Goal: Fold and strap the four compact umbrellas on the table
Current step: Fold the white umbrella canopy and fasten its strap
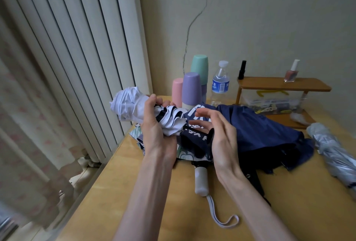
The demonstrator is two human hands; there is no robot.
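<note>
**A:** Which one are you on?

**B:** The white umbrella point(131, 104). My left grip point(156, 123) is wrapped round its bunched canopy, holding it up over the far left corner of the desk point(289, 202). My right grip point(217, 133) is open with the fingers loose. Its palm is at the black handle point(211, 135) on the end of the short shaft. I'd say this is the gathering step, with the strap not yet done.

**A:** What does the next move call for?

**B:** As I judge it, I need to lay the pleats one way round the shaft, roll them tight, then find the strap. I can't see the strap among the folds.

**A:** What's the cloth like?

**B:** It's thin and slippery-looking, white outside with a black lining, and crumpled into loose scallops. The top balloons out past my fingers. I expect it to spring loose if I slacken.

**A:** And the others?

**B:** The navy umbrella point(265, 131) lies slack and spread toward the far edge, with white lettering on it. A patterned umbrella point(182, 155) sits partly under it. Its smooth white handle point(201, 181) and flat wrist loop point(221, 219) point to the near edge. The silver umbrella point(331, 154) lies bundled at the right edge, shiny and creased. I can't tell whether it's strapped.
</note>
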